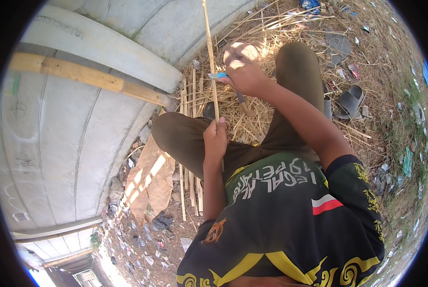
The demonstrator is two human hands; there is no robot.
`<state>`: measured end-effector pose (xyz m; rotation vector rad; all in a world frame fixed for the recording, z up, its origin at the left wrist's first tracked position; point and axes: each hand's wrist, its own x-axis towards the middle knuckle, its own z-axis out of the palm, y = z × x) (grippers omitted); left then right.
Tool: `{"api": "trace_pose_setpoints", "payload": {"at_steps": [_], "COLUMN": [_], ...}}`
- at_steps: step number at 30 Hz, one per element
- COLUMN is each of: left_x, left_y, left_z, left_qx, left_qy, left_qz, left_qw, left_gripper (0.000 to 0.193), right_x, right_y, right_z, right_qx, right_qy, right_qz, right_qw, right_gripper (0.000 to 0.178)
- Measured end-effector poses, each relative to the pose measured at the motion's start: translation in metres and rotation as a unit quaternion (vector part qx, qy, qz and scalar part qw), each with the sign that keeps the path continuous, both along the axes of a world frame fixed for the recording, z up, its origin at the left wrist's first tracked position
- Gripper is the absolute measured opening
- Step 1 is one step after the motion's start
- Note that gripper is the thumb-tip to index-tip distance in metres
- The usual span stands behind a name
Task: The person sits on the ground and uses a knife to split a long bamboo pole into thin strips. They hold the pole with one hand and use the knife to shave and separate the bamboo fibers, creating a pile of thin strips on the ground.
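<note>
My left hand [216, 137] is closed around the lower part of a long, thin bamboo strip [210, 43], above my bent left knee. The strip runs up past the top of the picture. Gripped in my right hand [248, 78] is a blue utility knife [218, 75]. Its blade lies across the strip, above my left hand, and seems to touch it. Beneath my right hand, a tool with a curved wooden handle [246, 109] rests among bamboo shavings [259, 125]; its far end is partly hidden.
Several cut bamboo strips [183, 191] lie beside my left leg, near a flattened brown sheet [151, 186]. A concrete panel wall [65, 143] with a bamboo pole [89, 77] stands on the left. Grey sandals [350, 102] and litter lie on the right. A pale round block [241, 52] sits ahead.
</note>
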<state>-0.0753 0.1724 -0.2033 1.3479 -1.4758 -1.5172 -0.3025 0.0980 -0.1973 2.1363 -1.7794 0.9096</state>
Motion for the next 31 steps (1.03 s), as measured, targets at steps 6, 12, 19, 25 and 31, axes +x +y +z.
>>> {"api": "trace_pose_setpoints", "payload": {"at_steps": [6,12,19,25,31], "left_x": [-0.001,-0.004,0.007,0.004,0.003], "left_y": [0.011,0.010,0.004,0.005,-0.002], "left_z": [-0.002,0.006,0.016,0.019,0.020], "left_qx": [0.023,0.041,0.132,0.165,0.209], "left_qy": [0.008,0.052,0.178,0.210,0.246], "left_qz": [-0.042,-0.033,-0.066,-0.089,-0.101], "left_qw": [0.999,0.997,0.973,0.960,0.941], "left_gripper": [0.033,0.033,0.038,0.044,0.044], "right_x": [-0.041,-0.021,0.005,0.004,-0.001], "right_y": [-0.025,0.007,0.026,0.024,0.012], "right_z": [-0.002,0.007,0.015,0.012,0.012], "right_qx": [0.044,0.075,0.102,0.049,-0.018], "right_qy": [-0.066,-0.095,-0.100,-0.070,-0.042], "right_qz": [-0.146,-0.022,0.078,0.111,0.083], "right_qw": [0.986,0.992,0.987,0.990,0.995], "right_gripper": [0.051,0.047,0.049,0.050,0.048]}}
